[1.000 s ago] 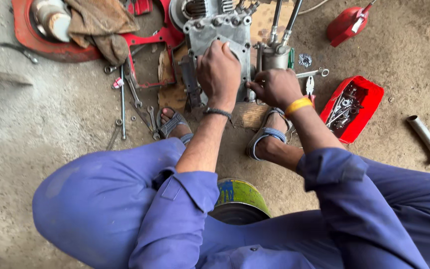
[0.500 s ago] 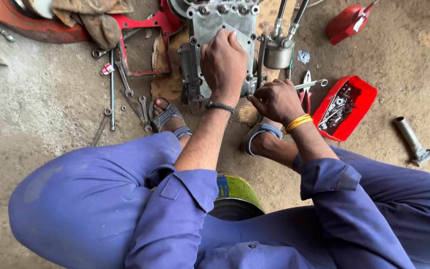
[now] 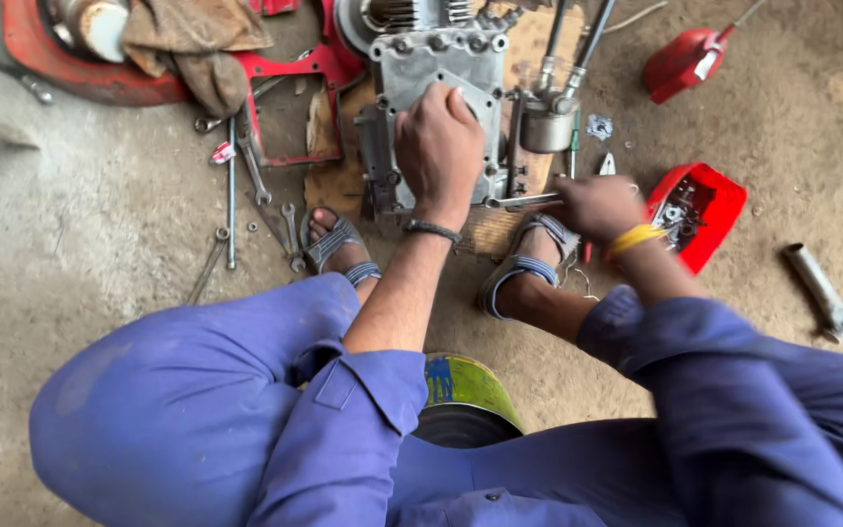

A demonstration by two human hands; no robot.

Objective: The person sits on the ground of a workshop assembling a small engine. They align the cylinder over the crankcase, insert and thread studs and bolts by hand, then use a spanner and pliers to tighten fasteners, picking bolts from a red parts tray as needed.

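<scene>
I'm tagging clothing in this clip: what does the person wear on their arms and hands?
Both hands are bare, no gloves. The left hand has a thin dark band at the wrist, the right hand a yellow one. Blue work sleeves with buttoned cuffs are pushed up both forearms.

Green-labelled can (image 3: 465, 385) under the seat

Soft, even daylight fills the view from above, bright without harsh glare. Shadows are faint and short beneath the scattered tools. The centre is sharp; edges bend slightly outward from a wide lens, and the nearest blue clothing looks a little soft.
</scene>
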